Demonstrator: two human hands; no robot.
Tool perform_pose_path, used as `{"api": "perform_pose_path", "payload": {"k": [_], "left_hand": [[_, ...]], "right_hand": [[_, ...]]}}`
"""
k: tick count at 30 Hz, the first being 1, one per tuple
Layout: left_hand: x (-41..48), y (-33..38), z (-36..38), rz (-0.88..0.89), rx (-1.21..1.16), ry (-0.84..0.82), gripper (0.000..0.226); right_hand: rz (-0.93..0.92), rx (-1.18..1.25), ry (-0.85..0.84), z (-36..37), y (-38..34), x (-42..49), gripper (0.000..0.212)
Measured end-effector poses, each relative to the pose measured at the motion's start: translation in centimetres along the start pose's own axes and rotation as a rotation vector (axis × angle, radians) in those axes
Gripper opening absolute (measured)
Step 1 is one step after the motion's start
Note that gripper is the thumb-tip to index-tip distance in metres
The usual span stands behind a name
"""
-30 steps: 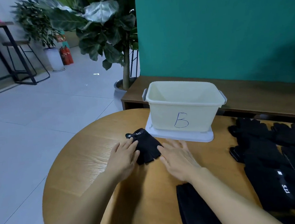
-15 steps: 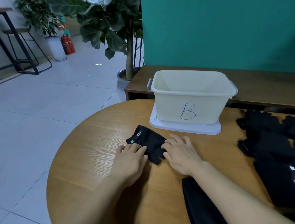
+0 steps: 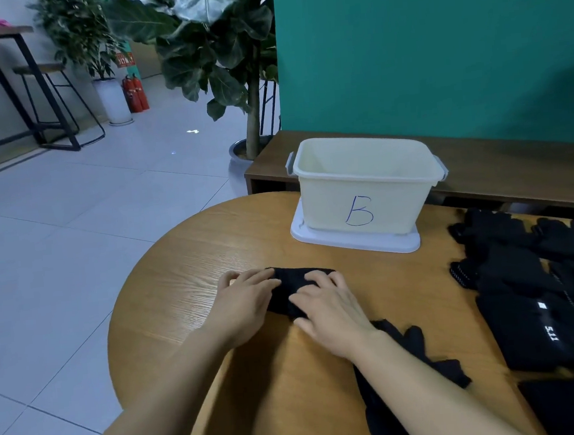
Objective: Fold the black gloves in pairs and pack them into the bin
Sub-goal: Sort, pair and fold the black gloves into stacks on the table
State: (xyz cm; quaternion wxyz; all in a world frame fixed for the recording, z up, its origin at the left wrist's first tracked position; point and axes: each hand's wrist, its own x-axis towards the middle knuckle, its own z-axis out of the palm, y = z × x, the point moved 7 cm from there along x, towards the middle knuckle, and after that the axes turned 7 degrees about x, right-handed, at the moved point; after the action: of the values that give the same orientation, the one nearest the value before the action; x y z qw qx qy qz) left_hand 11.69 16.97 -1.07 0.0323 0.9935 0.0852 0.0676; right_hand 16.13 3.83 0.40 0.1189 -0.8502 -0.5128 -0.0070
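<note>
"What changed from a moment ago?"

"The folded bundle of black knit gloves [image 3: 293, 290] got smaller. Before, it lay flatter and a little white tag showed at its far end. This time the tag was out of sight."

"Where was it?"

"On the round wooden table [image 3: 187, 283], near the cream plastic bin marked B [image 3: 329, 210] but not touching it."

"And the hands?"

"The left hand [image 3: 244, 306] lay on the bundle's left end, fingers nearly straight, pressing down. The right hand [image 3: 331, 311] had its fingers bent over the top and its thumb at the near edge, holding it."

"What was hard to see?"

"The hands hid most of the bundle. A loose black glove [image 3: 423, 354] lay partly under the right arm. The pile of black gloves [image 3: 531, 287] on the right ran off the edge."
</note>
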Motion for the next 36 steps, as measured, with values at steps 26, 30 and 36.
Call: {"api": "perform_pose_path", "payload": {"k": [26, 30, 36], "left_hand": [[2.3, 11.3, -11.3, 0.065, -1.156, -0.123, 0.031], [1.9, 14.4, -11.6, 0.077, -1.179, -0.185, 0.035], [1.1, 15.9, -10.4, 0.035, -1.143, -0.221, 0.011]], "right_hand": [[0.428, 1.168, 0.274, -14.0, 8.4, -7.9, 0.015], [0.518, 1.04, 0.392, -14.5, 10.2, -10.1, 0.032], [0.557, 1.079, 0.343, -15.3, 11.0, -13.0, 0.032]]}}
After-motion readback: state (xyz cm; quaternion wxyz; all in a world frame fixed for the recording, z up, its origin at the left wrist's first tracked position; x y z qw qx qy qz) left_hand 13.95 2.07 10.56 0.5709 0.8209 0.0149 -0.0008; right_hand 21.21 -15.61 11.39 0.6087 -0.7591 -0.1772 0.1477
